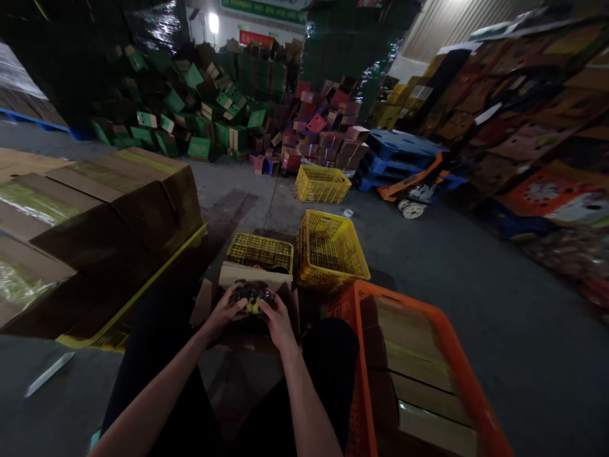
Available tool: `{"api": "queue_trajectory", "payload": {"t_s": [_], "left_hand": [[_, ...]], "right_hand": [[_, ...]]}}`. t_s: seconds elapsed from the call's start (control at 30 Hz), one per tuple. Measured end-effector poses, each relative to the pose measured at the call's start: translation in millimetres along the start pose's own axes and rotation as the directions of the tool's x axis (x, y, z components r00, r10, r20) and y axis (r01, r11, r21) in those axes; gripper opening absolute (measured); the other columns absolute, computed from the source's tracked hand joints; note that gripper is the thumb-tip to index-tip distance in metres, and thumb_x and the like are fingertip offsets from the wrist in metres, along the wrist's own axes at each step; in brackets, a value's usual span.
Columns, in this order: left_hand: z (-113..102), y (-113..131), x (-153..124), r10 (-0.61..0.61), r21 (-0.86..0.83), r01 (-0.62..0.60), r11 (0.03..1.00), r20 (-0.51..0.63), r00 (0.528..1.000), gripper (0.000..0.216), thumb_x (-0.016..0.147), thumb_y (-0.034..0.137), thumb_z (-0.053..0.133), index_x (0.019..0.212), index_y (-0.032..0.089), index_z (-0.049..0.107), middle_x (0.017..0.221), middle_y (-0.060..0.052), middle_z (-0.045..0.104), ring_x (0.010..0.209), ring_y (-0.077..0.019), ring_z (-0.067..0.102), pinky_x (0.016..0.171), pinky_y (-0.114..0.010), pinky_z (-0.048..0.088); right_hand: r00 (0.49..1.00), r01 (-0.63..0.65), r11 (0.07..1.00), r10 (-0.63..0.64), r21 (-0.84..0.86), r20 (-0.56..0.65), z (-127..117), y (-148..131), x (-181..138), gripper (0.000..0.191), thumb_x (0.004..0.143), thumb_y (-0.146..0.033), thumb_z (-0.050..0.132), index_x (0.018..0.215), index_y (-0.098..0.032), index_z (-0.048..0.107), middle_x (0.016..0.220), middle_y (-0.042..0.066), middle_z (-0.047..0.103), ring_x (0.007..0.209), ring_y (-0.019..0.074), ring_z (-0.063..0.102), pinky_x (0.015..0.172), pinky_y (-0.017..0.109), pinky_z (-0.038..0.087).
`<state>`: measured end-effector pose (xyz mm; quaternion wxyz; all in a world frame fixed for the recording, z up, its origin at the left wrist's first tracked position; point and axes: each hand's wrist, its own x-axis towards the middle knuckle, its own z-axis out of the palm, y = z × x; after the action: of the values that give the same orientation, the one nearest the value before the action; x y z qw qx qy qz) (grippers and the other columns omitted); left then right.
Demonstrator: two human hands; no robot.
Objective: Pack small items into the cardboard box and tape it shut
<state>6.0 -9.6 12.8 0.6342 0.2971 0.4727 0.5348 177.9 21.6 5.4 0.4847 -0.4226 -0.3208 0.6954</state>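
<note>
Both my hands hold a dark bunch with yellow-green spots [252, 298], probably fruit, over an open brown cardboard box [253, 274] between my knees. My left hand [224, 311] grips its left side with fingers curled. My right hand [276, 320] grips its right side, fingers curled too. What exactly the bunch is stays too dark to tell.
Yellow plastic crates [333, 251] stand just beyond the box, another [322, 183] farther off. An orange crate [428, 355] with flat cardboard sits at my right. Large cardboard boxes [95, 216] lie left. Piles of green and red cartons [214, 108] and blue pallets [404, 152] fill the back.
</note>
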Motion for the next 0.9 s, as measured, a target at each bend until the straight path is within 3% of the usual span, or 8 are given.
{"api": "queue_trajectory", "payload": {"t_s": [0.07, 0.13, 0.27, 0.43, 0.6, 0.67, 0.8, 0.9], "left_hand": [[-1.7, -0.5, 0.5, 0.056, 0.080, -0.061, 0.995, 0.067, 0.996, 0.084, 0.075, 0.050, 0.078, 0.148, 0.031, 0.041, 0.147, -0.013, 0.048, 0.129, -0.0346, 0.053, 0.096, -0.047, 0.053], [-5.2, -3.5, 3.2, 0.138, 0.248, -0.163, 0.955, 0.117, 0.984, 0.078, 0.074, 0.048, 0.079, 0.144, 0.028, 0.051, 0.151, -0.012, 0.044, 0.138, -0.0367, 0.042, 0.108, -0.048, 0.043], [-14.1, -15.1, 12.2, 0.252, 0.606, -0.304, 0.735, 0.172, 0.952, 0.064, 0.059, 0.040, 0.088, 0.118, 0.021, 0.073, 0.150, -0.014, 0.043, 0.144, -0.0413, 0.030, 0.118, -0.049, 0.026], [-27.4, -21.1, 20.0, 0.242, 0.701, -0.259, 0.664, 0.126, 0.962, 0.052, 0.062, 0.038, 0.082, 0.110, 0.019, 0.071, 0.111, -0.012, 0.068, 0.108, -0.0345, 0.061, 0.096, -0.042, 0.046], [-41.3, -20.4, 21.1, 0.180, 0.763, -0.060, 0.644, -0.074, 0.981, 0.058, 0.062, 0.037, 0.081, 0.115, 0.019, 0.063, 0.097, -0.010, 0.070, 0.094, -0.0319, 0.065, 0.084, -0.035, 0.046], [-41.6, -20.8, 19.9, 0.090, 0.861, 0.021, 0.507, -0.077, 0.993, 0.068, 0.071, 0.037, 0.077, 0.132, 0.020, 0.052, 0.101, -0.011, 0.069, 0.098, -0.0323, 0.066, 0.085, -0.035, 0.046], [-32.5, -21.5, 18.9, -0.069, 0.999, 0.036, 0.010, -0.036, 0.997, 0.065, 0.090, 0.032, 0.059, 0.148, 0.018, 0.034, 0.127, -0.019, 0.059, 0.118, -0.0316, 0.060, 0.095, -0.036, 0.043], [-26.3, -21.7, 21.2, -0.132, 0.990, 0.042, -0.132, -0.060, 0.989, 0.054, 0.095, 0.030, 0.051, 0.146, 0.018, 0.038, 0.131, -0.021, 0.055, 0.113, -0.0305, 0.063, 0.094, -0.036, 0.045]], "right_hand": [[1.000, -0.014, 0.998, 0.013, -0.056, -0.016, -2.6, 1.9, 0.7, 0.059, 0.065, -0.039, 0.086, 0.118, -0.024, 0.066, 0.109, 0.004, 0.074, 0.097, 0.0213, 0.068, 0.085, 0.032, 0.054], [0.999, 0.002, 0.993, -0.007, -0.119, -0.039, -5.7, 2.9, 1.4, 0.058, 0.066, -0.040, 0.086, 0.118, -0.022, 0.066, 0.108, 0.005, 0.074, 0.098, 0.0212, 0.068, 0.086, 0.031, 0.053], [0.996, 0.017, 0.975, -0.035, -0.223, -0.077, -7.2, 4.5, 2.1, 0.058, 0.065, -0.042, 0.086, 0.116, -0.021, 0.068, 0.105, 0.004, 0.074, 0.099, 0.0216, 0.067, 0.086, 0.031, 0.053], [0.995, -0.084, 0.985, 0.075, -0.149, -0.061, -7.8, 6.3, 4.9, 0.058, 0.070, -0.048, 0.080, 0.121, -0.024, 0.065, 0.110, 0.007, 0.072, 0.100, 0.0258, 0.068, 0.076, 0.036, 0.058], [0.978, 0.044, 0.921, -0.120, -0.388, -0.173, -27.6, 1.8, 14.6, 0.037, 0.073, -0.043, 0.076, 0.104, -0.023, 0.074, 0.101, 0.006, 0.075, 0.097, 0.0254, 0.068, 0.089, 0.037, 0.053], [0.971, 0.058, 0.862, -0.166, -0.504, -0.173, -36.4, 1.1, 18.1, 0.032, 0.074, -0.041, 0.073, 0.100, -0.022, 0.076, 0.103, 0.007, 0.075, 0.101, 0.0261, 0.067, 0.096, 0.038, 0.049], [0.981, 0.009, 0.806, -0.123, -0.591, -0.153, -45.4, 4.0, 22.5, 0.035, 0.078, -0.041, 0.065, 0.105, -0.021, 0.075, 0.113, 0.008, 0.074, 0.112, 0.0263, 0.064, 0.102, 0.038, 0.045], [0.974, -0.029, 0.838, -0.099, -0.545, -0.204, -46.6, 7.1, 26.0, 0.036, 0.079, -0.042, 0.063, 0.107, -0.022, 0.075, 0.119, 0.007, 0.072, 0.114, 0.0260, 0.064, 0.103, 0.037, 0.044]]}}
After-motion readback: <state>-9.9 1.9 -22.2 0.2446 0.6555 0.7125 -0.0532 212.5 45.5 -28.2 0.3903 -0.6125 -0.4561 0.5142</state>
